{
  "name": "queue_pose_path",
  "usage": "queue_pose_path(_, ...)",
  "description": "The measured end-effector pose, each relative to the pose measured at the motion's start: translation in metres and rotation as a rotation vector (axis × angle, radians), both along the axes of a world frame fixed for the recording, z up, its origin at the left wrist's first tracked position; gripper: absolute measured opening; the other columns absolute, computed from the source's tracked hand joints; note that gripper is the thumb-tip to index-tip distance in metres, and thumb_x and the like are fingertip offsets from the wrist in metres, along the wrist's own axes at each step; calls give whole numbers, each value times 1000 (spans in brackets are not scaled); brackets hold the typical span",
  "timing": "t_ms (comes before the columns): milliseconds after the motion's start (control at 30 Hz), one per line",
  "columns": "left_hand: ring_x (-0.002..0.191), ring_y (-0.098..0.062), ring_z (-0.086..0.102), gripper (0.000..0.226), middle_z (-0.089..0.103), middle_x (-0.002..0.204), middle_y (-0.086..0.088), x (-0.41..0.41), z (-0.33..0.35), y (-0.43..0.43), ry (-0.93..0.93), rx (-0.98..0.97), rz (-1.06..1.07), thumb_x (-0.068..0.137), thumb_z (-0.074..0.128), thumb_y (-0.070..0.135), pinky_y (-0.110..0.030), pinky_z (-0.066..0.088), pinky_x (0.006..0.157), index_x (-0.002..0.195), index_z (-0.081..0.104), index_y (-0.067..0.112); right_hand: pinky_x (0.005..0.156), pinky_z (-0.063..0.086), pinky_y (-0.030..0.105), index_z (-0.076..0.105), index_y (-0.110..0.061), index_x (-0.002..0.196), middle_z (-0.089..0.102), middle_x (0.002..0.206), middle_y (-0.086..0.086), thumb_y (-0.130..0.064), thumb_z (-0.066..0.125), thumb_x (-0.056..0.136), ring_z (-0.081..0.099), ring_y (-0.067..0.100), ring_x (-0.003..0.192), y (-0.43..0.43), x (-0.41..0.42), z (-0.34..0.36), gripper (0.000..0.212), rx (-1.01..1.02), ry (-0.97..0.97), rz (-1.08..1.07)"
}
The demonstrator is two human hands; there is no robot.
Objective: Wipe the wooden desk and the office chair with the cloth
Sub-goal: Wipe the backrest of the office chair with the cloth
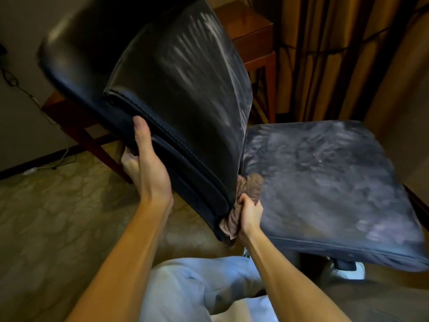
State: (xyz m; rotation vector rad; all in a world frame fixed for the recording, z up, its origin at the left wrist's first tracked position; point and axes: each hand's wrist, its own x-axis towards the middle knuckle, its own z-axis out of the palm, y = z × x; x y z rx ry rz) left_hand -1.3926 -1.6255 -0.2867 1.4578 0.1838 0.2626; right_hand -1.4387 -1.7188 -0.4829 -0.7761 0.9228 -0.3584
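A black leather office chair fills the head view, its backrest [176, 89] leaning toward me on the left and its worn, streaked seat [325, 182] on the right. My left hand [146, 163] grips the side edge of the backrest, thumb on the front and fingers behind. My right hand [248, 217] holds a bunched brown cloth [251, 185] pressed into the gap where the backrest meets the seat. A corner of the wooden desk [250, 24] shows behind the chair at the top.
Tan curtains [336, 54] hang at the back right. A dark wooden desk leg [92, 140] slants down at the left, with cables [14, 80] along the wall. Patterned carpet [58, 217] covers the floor. My light trousers [197, 289] and a white shoe [350, 270] sit below the chair.
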Motion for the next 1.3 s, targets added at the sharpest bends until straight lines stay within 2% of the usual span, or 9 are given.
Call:
queue_pose_path(267,97,5,51,79,45,106,23,3,5,2,37,28,-5,93,57,60,-18,44,86,151,28,14,103,53,48,63,-13,132,72,118,12,-14,58,95,68,32,107,-26,30,-6,37,66,81,86)
queue_pose_path(367,93,5,49,68,45,105,21,-1,9,3,57,24,-37,93,57,61,-16,42,78,141,32,19,100,55,52,65,-21,121,73,114,13,-14,57,94,70,33,104,-27,24,6,29,139,40,118)
queue_pose_path(467,96,5,51,44,45,107,23,-4,13,1,47,38,-47,96,56,58,-19,43,90,124,38,29,86,59,46,68,-20,102,74,101,16,-17,59,86,70,32,89,-37,13,32,19,161,44,106)
queue_pose_path(567,116,-3,40,74,38,122,19,-12,17,1,34,43,-79,97,54,60,-22,32,98,153,31,16,73,55,39,70,-14,99,69,84,13,-14,59,80,64,29,73,-38,4,72,22,120,13,50)
queue_pose_path(667,114,-8,40,79,41,118,9,-17,24,4,37,70,-93,98,53,58,-20,31,94,154,31,6,79,59,40,72,-14,111,72,91,11,-18,60,82,69,29,80,-37,-2,127,31,14,-18,23)
queue_pose_path(800,121,-18,54,67,60,121,3,-23,35,16,-14,248,-130,101,48,57,-18,35,86,146,51,7,56,52,26,71,-19,98,72,82,7,-17,62,90,68,21,65,-22,-7,219,12,-118,-170,48)
queue_pose_path(967,132,-16,53,62,60,140,4,-17,49,49,-144,511,-377,101,43,60,-19,41,90,149,51,22,100,52,44,61,-27,125,69,116,-1,-30,68,89,65,21,106,11,1,334,37,-519,-468,272)
queue_pose_path(1100,140,-10,48,59,56,146,9,-1,101,73,-307,444,-319,104,40,56,-19,39,107,151,49,21,101,52,49,43,-27,138,58,121,-3,-32,73,82,59,22,114,11,9,372,64,-802,-512,177)
queue_pose_path(1300,147,-24,38,55,43,159,-5,38,194,45,-356,977,-298,107,45,39,-38,31,121,156,41,16,103,50,50,52,-21,136,65,126,4,-34,71,71,58,26,122,-12,42,368,70,-1114,-423,208)
